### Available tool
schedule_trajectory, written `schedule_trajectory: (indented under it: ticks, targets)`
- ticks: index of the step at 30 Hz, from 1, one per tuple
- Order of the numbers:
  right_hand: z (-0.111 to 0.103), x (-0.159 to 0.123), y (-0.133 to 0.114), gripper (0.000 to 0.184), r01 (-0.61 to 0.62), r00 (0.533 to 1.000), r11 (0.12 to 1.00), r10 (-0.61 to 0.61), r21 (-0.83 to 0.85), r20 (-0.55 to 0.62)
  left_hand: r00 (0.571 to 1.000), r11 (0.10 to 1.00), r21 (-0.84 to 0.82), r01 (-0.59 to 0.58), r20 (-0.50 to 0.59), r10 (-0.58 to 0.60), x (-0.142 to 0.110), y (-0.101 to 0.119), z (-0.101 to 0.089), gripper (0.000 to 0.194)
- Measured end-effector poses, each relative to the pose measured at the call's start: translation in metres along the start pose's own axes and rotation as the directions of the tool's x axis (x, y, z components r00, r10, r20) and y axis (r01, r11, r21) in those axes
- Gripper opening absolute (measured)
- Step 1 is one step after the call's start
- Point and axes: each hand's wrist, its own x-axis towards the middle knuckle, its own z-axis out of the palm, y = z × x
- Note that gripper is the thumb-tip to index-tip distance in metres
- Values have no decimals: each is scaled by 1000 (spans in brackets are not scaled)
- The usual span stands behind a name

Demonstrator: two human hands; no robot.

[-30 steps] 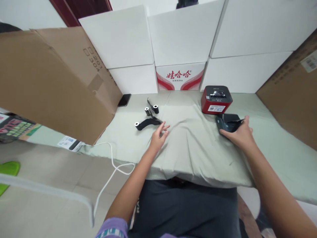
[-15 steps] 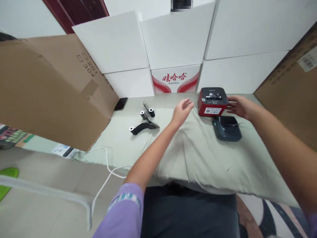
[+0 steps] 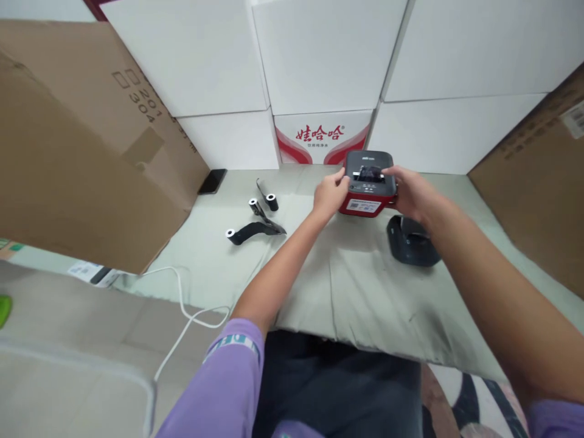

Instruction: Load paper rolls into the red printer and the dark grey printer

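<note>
Both my hands grip a small red printer with a black top (image 3: pixel 368 190), which has a white label on its front. My left hand (image 3: pixel 331 196) closes on its left side, thumb near the top edge. Around the right side wraps my right hand (image 3: pixel 413 191), its thumb on the black top. Whether the printer's base touches the cloth, I cannot tell. Just below my right hand sits a dark, low device (image 3: pixel 410 246), partly covered by the hand and forearm. To the left lie small black rolls with white cores (image 3: pixel 246 232), their strips partly unrolled.
A pale green cloth (image 3: pixel 301 286) covers the table. White boxes (image 3: pixel 323 61) stand along the back, and brown cardboard (image 3: pixel 86 158) rises at the left, more (image 3: pixel 538 182) at the right. A dark phone (image 3: pixel 212 181) lies back left. A white cable (image 3: pixel 182 298) hangs over the front edge.
My hands have closed on the red printer from both sides. It has shifted left, away from the dark device. The view has tilted slightly downward.
</note>
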Motion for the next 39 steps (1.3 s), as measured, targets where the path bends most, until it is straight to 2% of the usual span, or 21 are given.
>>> schedule_trajectory:
  ticks: [2, 5, 8, 10, 12, 14, 17, 20, 25, 30, 34, 37, 39]
  targets:
    - [22, -18, 13, 20, 24, 999, 1000, -24, -10, 31, 995, 998, 41, 43, -97, -39, -27, -2, -24, 39]
    - [48, -48, 39, 33, -1, 995, 999, 4, -34, 104, 976, 986, 85, 141, -181, -124, -72, -13, -53, 35]
    - [66, -70, 65, 39, -17, 985, 999, 23, -32, 173, 961, 983, 74, 169, -235, -147, -106, -30, -69, 34]
    - [71, -75, 80, 35, -14, 985, 1000, 13, 0, 171, 954, 987, 28, 157, -264, -144, -116, -42, -73, 33]
    - [72, -70, 92, 30, -7, 989, 997, -5, 79, 151, 944, 987, -77, 140, -290, -156, -117, -54, -72, 30]
    - [69, -55, 99, 24, -2, 991, 985, -21, 170, 134, 932, 955, -257, 150, -287, -223, -113, -65, -69, 24]
    - [66, -17, 102, 21, 21, 998, 967, -35, 252, 50, 921, 793, -564, 231, -135, -365, -106, -75, -63, 16]
    - [73, 24, 104, 23, 82, 996, 923, -61, 375, -69, 931, 668, -699, 256, -7, -365, -104, -79, -60, 18]
    - [88, 62, 121, 20, 161, 987, 839, -131, 520, -95, 951, 679, -706, 202, -24, -308, -103, -83, -59, 20]
    - [89, 66, 128, 15, 224, 975, 791, -181, 569, -132, 975, 670, -728, 149, -6, -224, -102, -91, -61, 23]
    - [89, 63, 126, 17, 203, 979, 787, -155, 583, -132, 975, 688, -703, 178, 34, -218, -104, -93, -62, 22]
    - [89, 62, 125, 16, 202, 979, 783, -166, 588, -114, 974, 731, -666, 147, -30, -224, -108, -89, -62, 19]
    - [89, 63, 126, 16, 215, 976, 785, -186, 582, -109, 977, 815, -573, 86, -113, -183, -110, -85, -63, 14]
